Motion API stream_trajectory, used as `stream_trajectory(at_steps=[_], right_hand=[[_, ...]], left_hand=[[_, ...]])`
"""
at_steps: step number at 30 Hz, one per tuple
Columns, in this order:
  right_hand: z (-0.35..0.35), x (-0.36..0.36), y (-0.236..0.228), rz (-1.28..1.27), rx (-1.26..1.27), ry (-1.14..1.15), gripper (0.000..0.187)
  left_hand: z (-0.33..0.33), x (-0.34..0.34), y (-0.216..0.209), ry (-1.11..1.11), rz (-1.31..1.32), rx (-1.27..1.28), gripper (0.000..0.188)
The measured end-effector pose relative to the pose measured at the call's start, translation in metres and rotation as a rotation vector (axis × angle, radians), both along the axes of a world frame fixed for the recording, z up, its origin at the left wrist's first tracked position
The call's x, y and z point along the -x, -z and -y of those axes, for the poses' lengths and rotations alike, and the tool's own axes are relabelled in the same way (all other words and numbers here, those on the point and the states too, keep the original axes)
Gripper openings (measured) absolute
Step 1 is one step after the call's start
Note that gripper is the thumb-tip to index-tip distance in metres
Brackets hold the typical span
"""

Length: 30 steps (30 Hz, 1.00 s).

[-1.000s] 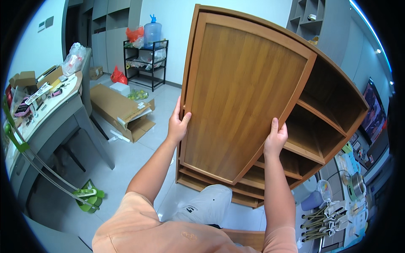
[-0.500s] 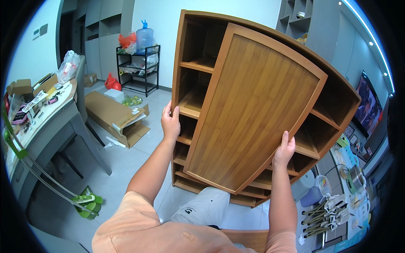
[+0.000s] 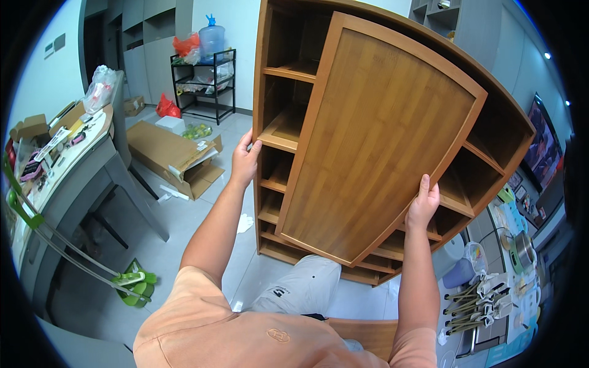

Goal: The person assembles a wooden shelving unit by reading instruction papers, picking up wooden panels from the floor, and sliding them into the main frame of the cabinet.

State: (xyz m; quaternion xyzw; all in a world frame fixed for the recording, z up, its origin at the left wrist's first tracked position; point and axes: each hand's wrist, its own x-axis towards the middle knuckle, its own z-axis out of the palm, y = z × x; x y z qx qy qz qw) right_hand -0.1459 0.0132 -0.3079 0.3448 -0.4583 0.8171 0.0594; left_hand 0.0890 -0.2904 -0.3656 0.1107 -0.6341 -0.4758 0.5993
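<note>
A tall brown wooden cabinet (image 3: 287, 142) with open compartments on both sides stands tilted before me. Over its middle lies a slatted wooden door panel (image 3: 380, 135) with a lighter frame. My left hand (image 3: 245, 161) grips the cabinet's left side edge, thumb toward the front and fingers hidden behind. Along the panel's lower right edge, my right hand (image 3: 422, 203) is closed, its thumb on the front and the other fingers mostly out of sight. My leg in grey shorts is close to the cabinet's lower end.
Left stands a cluttered table (image 3: 101, 132) beside a green dustpan (image 3: 136, 285). An opened cardboard box (image 3: 162, 153) lies on the floor near a black rack (image 3: 215, 80) with a water jug (image 3: 211, 43). Folded stools (image 3: 475, 303) and a crowded counter (image 3: 515, 264) are at the right.
In my view the cabinet and panel have shifted up and slightly right, and both hands with them. The room has shifted a little too. Both grips look the same.
</note>
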Motion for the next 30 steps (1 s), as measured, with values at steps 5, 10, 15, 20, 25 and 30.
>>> stream_trajectory(at_steps=[5, 10, 15, 20, 25, 30], right_hand=[[0.015, -0.007, 0.0, -0.004, 0.015, -0.03, 0.022], [0.026, -0.011, 0.0, 0.007, -0.003, -0.038, 0.022], [0.037, -0.02, -0.004, -0.006, -0.007, -0.027, 0.022], [0.02, -0.01, -0.009, 0.021, -0.018, -0.05, 0.023], [0.013, 0.0, -0.004, 0.032, -0.006, -0.035, 0.023], [0.006, 0.0, -0.004, 0.043, 0.033, -0.01, 0.022]], left_hand=[[0.004, 0.004, 0.005, -0.044, -0.017, -0.021, 0.041], [-0.032, 0.009, -0.015, -0.301, -0.002, 0.047, 0.038], [-0.042, 0.008, -0.034, -0.592, -0.02, 0.229, 0.033], [-0.037, -0.003, -0.029, -0.498, -0.07, 0.143, 0.019], [-0.053, 0.008, -0.029, -0.231, -0.05, 0.063, 0.022], [-0.056, 0.011, -0.031, -0.151, 0.061, 0.109, 0.027]])
